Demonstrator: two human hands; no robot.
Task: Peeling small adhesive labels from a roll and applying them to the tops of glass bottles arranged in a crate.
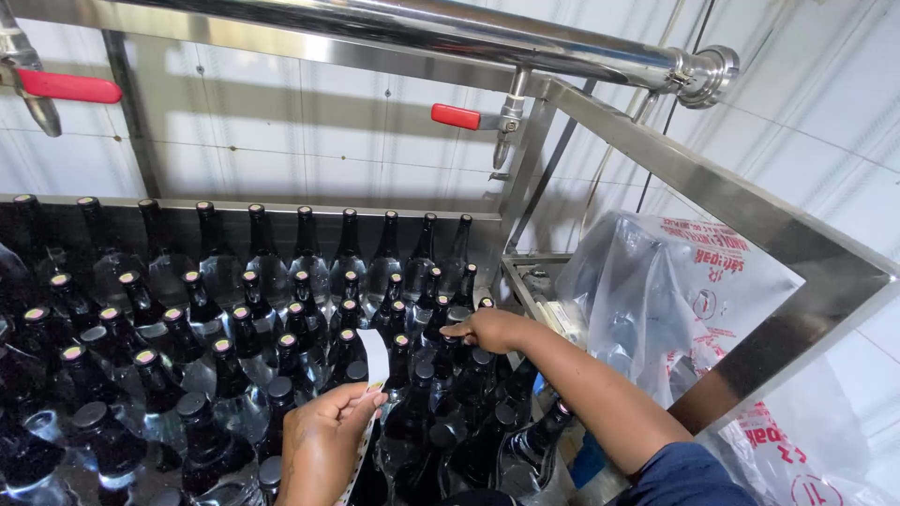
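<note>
While the left hand [323, 440] sits nearest the camera, low in the crowd of dark glass bottles [234, 365], its fingers pinch a white strip of labels [373, 361] that curls up above the bottle necks and trails down past the wrist. Just beyond the strip, toward the steel frame post [525, 159], the right hand [492, 330] reaches in on a blue sleeve [689, 478], its fingers closed down on the top of one capped bottle [476, 370]; whether it truly grips the cap cannot be told. Bottles close to the strip carry dark caps, while those further off stand open, their mouths showing pale rims. Beside the right forearm, away from the bottles, a clear plastic bag [675, 300] with red print hangs against a slanting steel bar [712, 187]. Behind the last row of bottles runs a steel pipe [422, 28] with two red-handled valves [457, 116] in front of a white tiled wall [309, 141].
</note>
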